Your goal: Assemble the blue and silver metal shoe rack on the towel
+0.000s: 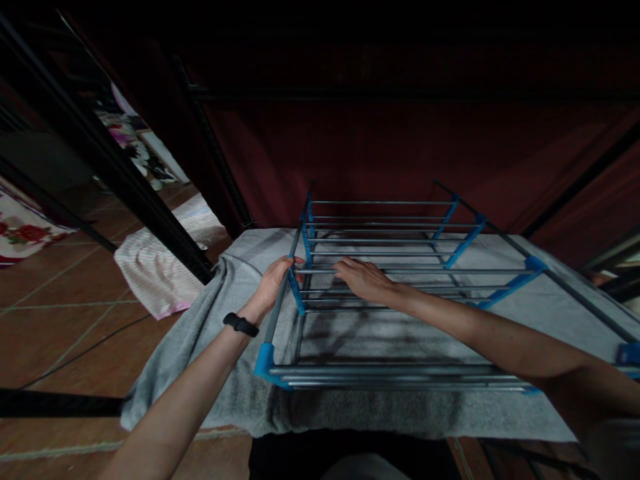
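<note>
A metal rack (pixel 400 377) of grey rods and blue plastic joints lies on a grey towel (pixel 200 347) in front of me. My left hand (pixel 273 283), with a black band on its wrist, is closed around the rack's left grey side pole. My right hand (pixel 363 279) rests palm down on the cross rods in the middle of the rack, its fingers curled over one rod near a blue joint (pixel 296 292).
A pink-and-white striped cloth (pixel 155 277) lies on the tiled floor (pixel 65 313) at the left. A black frame bar (pixel 100 157) slants across the left. A dark red wall (pixel 400 153) stands behind the rack. A floral cloth (pixel 23 233) shows at the far left.
</note>
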`<move>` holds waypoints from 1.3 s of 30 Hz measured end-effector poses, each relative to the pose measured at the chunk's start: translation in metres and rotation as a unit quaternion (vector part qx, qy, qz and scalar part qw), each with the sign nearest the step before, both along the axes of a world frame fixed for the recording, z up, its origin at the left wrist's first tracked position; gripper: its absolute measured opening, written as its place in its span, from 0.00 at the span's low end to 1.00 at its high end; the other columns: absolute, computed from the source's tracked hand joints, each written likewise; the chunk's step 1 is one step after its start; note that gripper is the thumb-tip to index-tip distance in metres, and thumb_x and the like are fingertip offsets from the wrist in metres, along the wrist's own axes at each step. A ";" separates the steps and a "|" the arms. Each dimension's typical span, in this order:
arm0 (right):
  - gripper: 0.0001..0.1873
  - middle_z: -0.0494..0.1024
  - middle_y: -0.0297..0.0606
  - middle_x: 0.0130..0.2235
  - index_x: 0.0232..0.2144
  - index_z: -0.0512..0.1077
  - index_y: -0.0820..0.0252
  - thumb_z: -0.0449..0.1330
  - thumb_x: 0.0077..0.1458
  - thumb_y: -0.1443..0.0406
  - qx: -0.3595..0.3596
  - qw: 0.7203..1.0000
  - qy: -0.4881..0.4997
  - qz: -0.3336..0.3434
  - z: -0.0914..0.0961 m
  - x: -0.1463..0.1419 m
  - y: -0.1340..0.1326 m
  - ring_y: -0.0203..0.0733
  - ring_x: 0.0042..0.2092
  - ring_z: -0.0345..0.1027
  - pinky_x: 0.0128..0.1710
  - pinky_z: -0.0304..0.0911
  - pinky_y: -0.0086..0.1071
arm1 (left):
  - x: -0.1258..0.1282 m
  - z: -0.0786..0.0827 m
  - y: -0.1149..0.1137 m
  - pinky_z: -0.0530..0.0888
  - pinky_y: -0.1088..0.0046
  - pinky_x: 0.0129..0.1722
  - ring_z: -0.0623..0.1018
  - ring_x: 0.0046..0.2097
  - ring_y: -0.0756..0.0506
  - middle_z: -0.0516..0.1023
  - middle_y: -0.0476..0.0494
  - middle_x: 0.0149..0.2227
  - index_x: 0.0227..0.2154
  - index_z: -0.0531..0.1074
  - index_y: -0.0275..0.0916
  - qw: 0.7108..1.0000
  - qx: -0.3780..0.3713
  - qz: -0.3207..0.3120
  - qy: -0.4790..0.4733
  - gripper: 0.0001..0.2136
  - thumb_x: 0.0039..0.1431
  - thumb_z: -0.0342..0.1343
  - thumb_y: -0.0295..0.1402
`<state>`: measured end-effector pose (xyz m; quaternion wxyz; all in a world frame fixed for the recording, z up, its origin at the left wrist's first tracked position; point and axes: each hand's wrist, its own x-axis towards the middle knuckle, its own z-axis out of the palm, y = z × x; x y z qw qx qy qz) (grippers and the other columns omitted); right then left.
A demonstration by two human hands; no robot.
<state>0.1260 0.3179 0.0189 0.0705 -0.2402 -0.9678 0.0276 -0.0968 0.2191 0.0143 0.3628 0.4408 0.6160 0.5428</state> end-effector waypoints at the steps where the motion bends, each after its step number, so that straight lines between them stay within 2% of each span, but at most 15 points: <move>1: 0.12 0.72 0.41 0.47 0.46 0.67 0.58 0.46 0.70 0.62 0.000 1.000 0.001 0.001 0.000 0.000 0.000 0.41 0.42 0.70 0.37 0.60 0.31 | -0.001 -0.001 0.000 0.70 0.69 0.32 0.72 0.29 0.45 0.74 0.47 0.24 0.41 0.73 0.36 1.000 0.002 -0.003 0.000 0.20 0.59 0.49 0.47; 8: 0.11 0.72 0.41 0.45 0.45 0.68 0.58 0.47 0.69 0.62 0.003 1.000 0.010 0.007 -0.002 0.002 0.001 0.41 0.42 0.69 0.36 0.60 0.31 | -0.001 -0.001 0.002 0.68 0.69 0.31 0.71 0.28 0.45 0.71 0.50 0.23 0.38 0.70 0.37 0.999 -0.003 -0.034 0.000 0.18 0.59 0.48 0.48; 16: 0.11 0.72 0.41 0.45 0.46 0.68 0.57 0.48 0.69 0.63 -0.004 1.000 0.006 0.001 -0.001 0.005 0.002 0.41 0.42 0.69 0.37 0.60 0.31 | -0.003 0.004 0.005 0.68 0.69 0.32 0.72 0.28 0.46 0.73 0.50 0.24 0.33 0.69 0.39 0.996 -0.007 -0.066 0.065 0.16 0.59 0.47 0.47; 25: 0.11 0.72 0.40 0.45 0.45 0.69 0.57 0.48 0.69 0.63 -0.012 1.000 0.014 -0.002 0.002 0.005 0.001 0.40 0.42 0.70 0.37 0.59 0.31 | -0.010 -0.001 0.007 0.69 0.68 0.33 0.74 0.30 0.44 0.74 0.48 0.26 0.37 0.69 0.39 0.994 -0.015 -0.076 0.077 0.18 0.59 0.47 0.49; 39: 0.10 0.71 0.39 0.44 0.45 0.68 0.57 0.49 0.69 0.62 -0.008 1.000 0.017 0.019 -0.001 0.008 0.001 0.38 0.41 0.68 0.36 0.59 0.29 | -0.007 0.000 0.006 0.70 0.68 0.35 0.74 0.31 0.44 0.75 0.48 0.26 0.36 0.70 0.39 0.994 -0.010 -0.063 0.094 0.19 0.60 0.46 0.50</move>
